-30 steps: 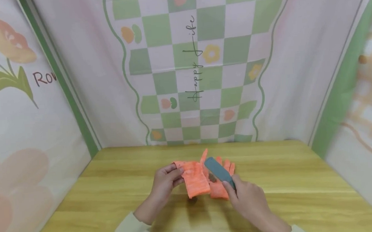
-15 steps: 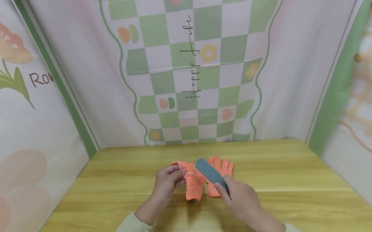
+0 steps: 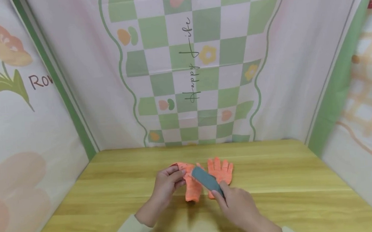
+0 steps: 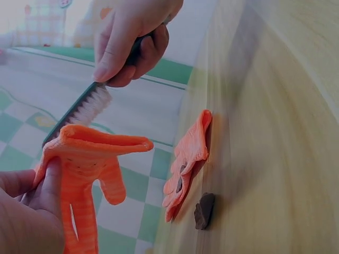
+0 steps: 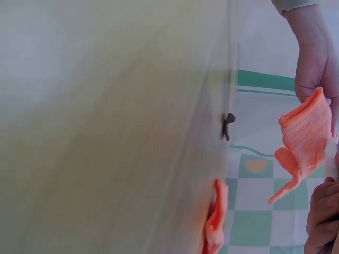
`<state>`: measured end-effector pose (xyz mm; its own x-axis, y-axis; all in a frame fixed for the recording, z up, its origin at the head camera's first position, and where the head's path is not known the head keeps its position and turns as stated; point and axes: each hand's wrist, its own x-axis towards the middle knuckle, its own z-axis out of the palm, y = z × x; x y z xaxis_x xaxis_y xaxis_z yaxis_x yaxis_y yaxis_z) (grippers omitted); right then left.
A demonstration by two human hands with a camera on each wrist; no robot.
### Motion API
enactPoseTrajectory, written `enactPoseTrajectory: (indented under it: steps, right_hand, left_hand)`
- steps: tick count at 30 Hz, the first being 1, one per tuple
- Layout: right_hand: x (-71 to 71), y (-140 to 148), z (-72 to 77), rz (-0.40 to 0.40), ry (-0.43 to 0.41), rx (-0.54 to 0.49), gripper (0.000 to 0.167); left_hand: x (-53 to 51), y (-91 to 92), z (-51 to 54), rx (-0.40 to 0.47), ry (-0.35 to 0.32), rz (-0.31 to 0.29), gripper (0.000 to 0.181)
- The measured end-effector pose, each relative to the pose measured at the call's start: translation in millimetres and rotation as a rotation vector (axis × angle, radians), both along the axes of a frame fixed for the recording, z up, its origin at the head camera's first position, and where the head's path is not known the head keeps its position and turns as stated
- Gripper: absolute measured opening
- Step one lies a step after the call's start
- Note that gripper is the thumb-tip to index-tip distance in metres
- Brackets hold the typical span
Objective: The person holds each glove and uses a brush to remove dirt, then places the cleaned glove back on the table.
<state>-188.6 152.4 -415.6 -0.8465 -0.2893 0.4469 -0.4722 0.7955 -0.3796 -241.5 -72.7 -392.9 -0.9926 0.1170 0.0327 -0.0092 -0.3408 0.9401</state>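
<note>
My left hand (image 3: 165,182) pinches an orange knit glove (image 3: 193,191) by its cuff side, off the table. In the left wrist view the cuff opening faces up and the glove fingers hang down. My right hand (image 3: 239,204) grips a scrubbing brush (image 3: 206,180) with a grey-green back and white bristles (image 4: 91,108). The brush head lies over the held glove's upper part; the overlap hides the contact. A second orange glove (image 3: 220,172) lies flat on the table, fingers pointing away, partly behind the brush and right hand. A dark patch (image 4: 180,180) shows on it.
A dark brown lump (image 4: 204,211) sits on the wooden table (image 3: 114,190) near the lying glove, below the held one. A checked green and white curtain (image 3: 193,77) rises at the table's far edge, with printed cloth on both sides.
The brush in my right hand has moved left and slightly down, from beside the held glove to over it. The held glove hangs narrower, uncovering more of the lying glove. My left hand keeps its grip.
</note>
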Motion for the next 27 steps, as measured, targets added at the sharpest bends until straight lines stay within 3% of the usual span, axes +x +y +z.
enactPoseTrajectory:
  steps: [6, 12, 16, 19, 22, 27]
  right_hand:
    - [-0.3, 3.8, -5.6, -0.029, -0.051, 0.097, 0.027]
    - [-2.6, 13.6, -3.2, -0.129, -0.115, 0.212, 0.027]
    - [-4.4, 17.2, 7.3, -0.155, -0.032, 0.152, 0.028]
    - [-4.1, 14.4, 14.3, -0.115, 0.034, 0.06, 0.028]
    - [-2.4, 7.5, 17.5, -0.051, 0.04, -0.004, 0.028]
    - [-1.1, -3.8, 13.0, 0.013, 0.001, -0.01, 0.027]
  left_hand:
    - [-0.9, -3.5, -1.7, 0.008, 0.003, -0.002, 0.018]
    - [-1.8, -6.5, -0.2, 0.034, -0.004, 0.034, 0.014]
    - [-2.4, -7.5, -0.6, 0.037, -0.011, 0.039, 0.019]
    - [-1.9, -6.3, -2.2, 0.023, -0.009, 0.022, 0.021]
    - [-0.3, -3.1, -4.0, 0.0, -0.011, 0.003, 0.024]
    - [1.3, 4.0, -4.9, -0.016, -0.006, -0.01, 0.028]
